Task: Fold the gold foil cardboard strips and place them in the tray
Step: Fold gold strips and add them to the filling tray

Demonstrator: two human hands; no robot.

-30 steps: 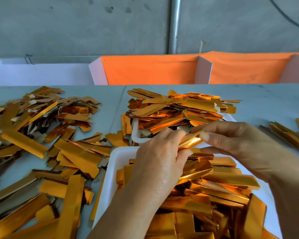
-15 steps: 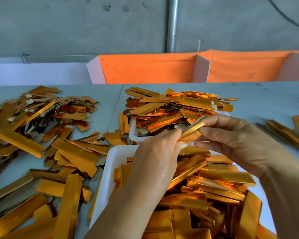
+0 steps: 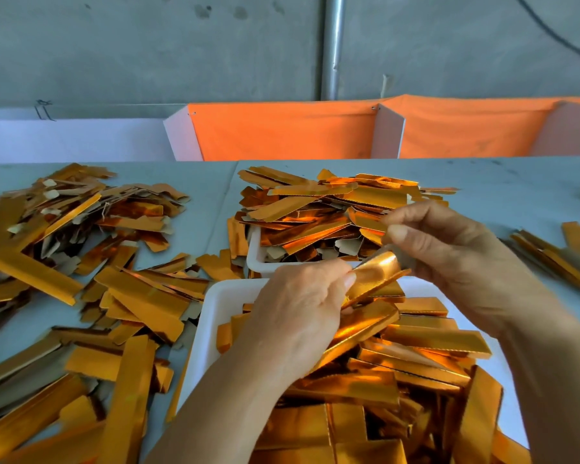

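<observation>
- Grey table [image 3: 503, 182] ran against a concrete wall [image 3: 148, 45]; orange cloth bins [image 3: 282, 132] sat behind it.
- Loose gold strips [image 3: 81, 262] lay heaped at left.
- Near white tray [image 3: 211, 316] and far tray [image 3: 253, 259] were both piled with strips.
- Left hand [image 3: 302, 306] pinched the shiny, curved strip [image 3: 375, 274] at its lower end.
- Right hand [image 3: 449, 249], fingers curled, gripped its upper end above the near tray.

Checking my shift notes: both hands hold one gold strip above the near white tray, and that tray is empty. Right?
Not quite. Both hands, left and right, do hold one strip above the near tray, but the head view shows that tray heaped with gold strips.
</observation>
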